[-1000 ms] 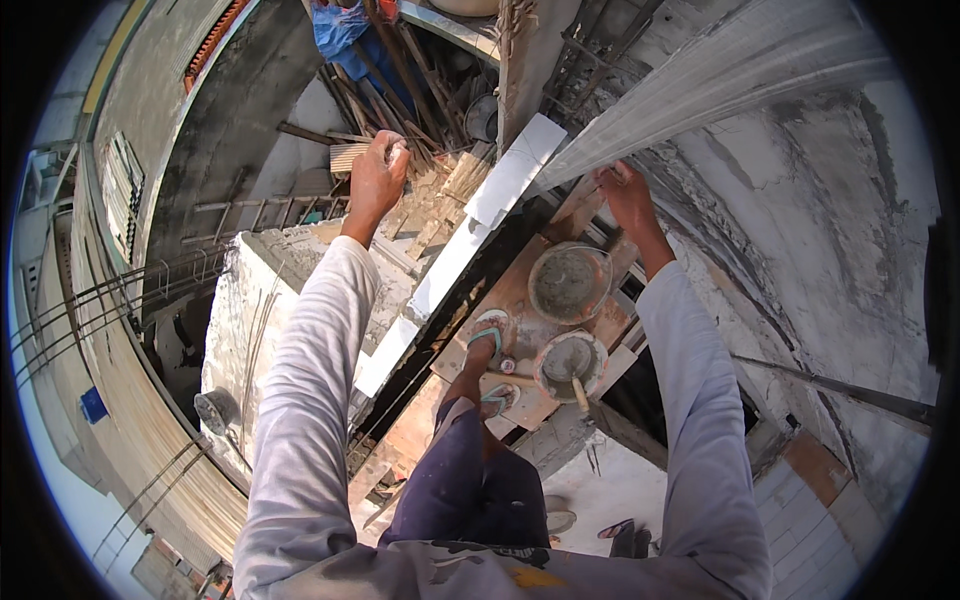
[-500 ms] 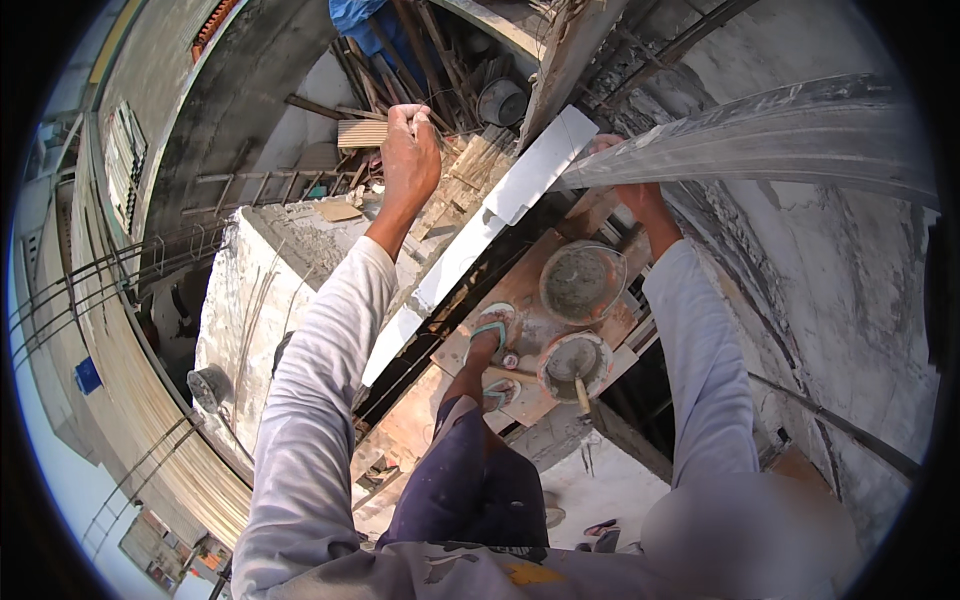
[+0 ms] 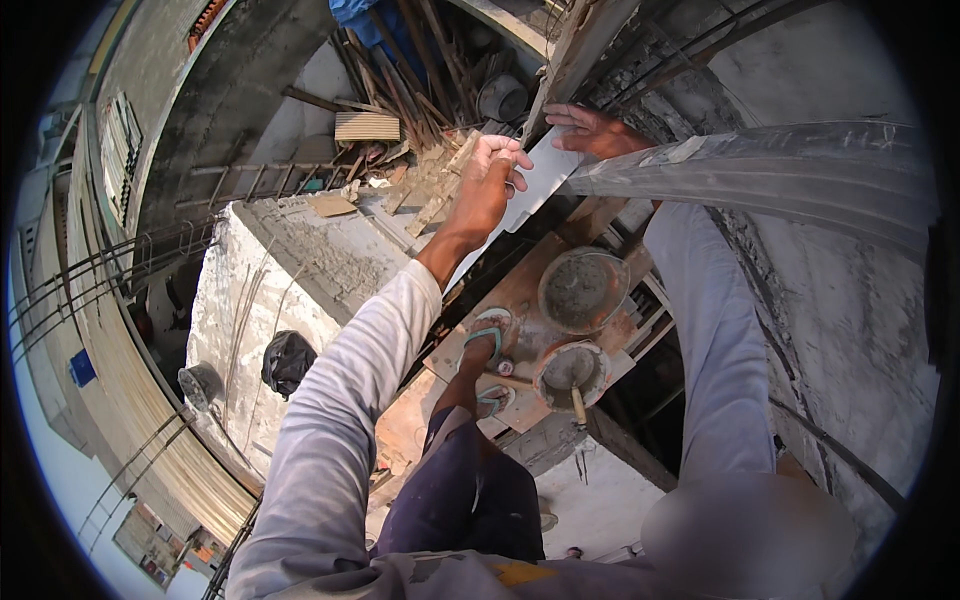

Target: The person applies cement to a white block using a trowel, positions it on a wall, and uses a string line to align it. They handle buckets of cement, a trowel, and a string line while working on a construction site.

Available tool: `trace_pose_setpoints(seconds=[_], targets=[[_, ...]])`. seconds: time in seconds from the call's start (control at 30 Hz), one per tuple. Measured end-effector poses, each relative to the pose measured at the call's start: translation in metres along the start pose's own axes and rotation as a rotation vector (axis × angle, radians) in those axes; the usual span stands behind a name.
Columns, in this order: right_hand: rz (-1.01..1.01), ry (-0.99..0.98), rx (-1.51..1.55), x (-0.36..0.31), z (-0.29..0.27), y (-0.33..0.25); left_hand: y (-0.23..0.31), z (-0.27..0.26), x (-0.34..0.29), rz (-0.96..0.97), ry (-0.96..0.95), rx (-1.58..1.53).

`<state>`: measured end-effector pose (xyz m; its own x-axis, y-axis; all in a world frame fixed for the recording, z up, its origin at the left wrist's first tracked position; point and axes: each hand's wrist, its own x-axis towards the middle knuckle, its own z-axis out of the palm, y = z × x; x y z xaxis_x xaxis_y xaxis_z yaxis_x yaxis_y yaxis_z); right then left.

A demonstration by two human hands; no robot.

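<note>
My left hand (image 3: 482, 190) is up over the edge of a long pale flat strip (image 3: 545, 180), its fingers curled in toward the thumb. Whatever it may hold is too small to make out. Beyond the strip's far end, my right hand (image 3: 600, 132) reaches over the end of a long grey beam (image 3: 740, 170). Its fingers are stretched out flat toward a wooden post (image 3: 572, 75) and hold nothing. The strip runs diagonally beneath my left hand and wrist, which partly cover it.
Below, my sandalled feet stand on planks (image 3: 530, 270). Beside them are a bucket of grey mix (image 3: 583, 287) and a smaller bucket (image 3: 572, 372) with a handled tool in it. At left are a rough masonry block (image 3: 235, 310), a black bag (image 3: 288, 362) and protruding rebar (image 3: 110, 258).
My left hand has moved right and nearer, over the strip, its fist loosening a little. My right hand has come up from under the beam to its far side, fingers now straightened.
</note>
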<state>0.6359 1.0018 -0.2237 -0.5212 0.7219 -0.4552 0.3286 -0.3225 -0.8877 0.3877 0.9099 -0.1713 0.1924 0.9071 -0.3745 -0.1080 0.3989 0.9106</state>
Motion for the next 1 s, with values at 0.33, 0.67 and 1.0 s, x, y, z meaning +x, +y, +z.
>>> trace_pose_setpoints(seconds=[0.33,0.67,1.0], targets=[[-0.003,-0.097,-0.235,0.005,-0.026,-0.040,-0.017,-0.004,0.010,-0.105,-0.115,0.086],[0.092,0.107,-0.627,-0.029,-0.034,-0.023,-0.020,0.010,0.005,-0.119,-0.084,0.369],[-0.245,0.564,-0.639,-0.066,0.005,0.105,-0.070,-0.021,-0.076,-0.167,-0.066,0.623]])
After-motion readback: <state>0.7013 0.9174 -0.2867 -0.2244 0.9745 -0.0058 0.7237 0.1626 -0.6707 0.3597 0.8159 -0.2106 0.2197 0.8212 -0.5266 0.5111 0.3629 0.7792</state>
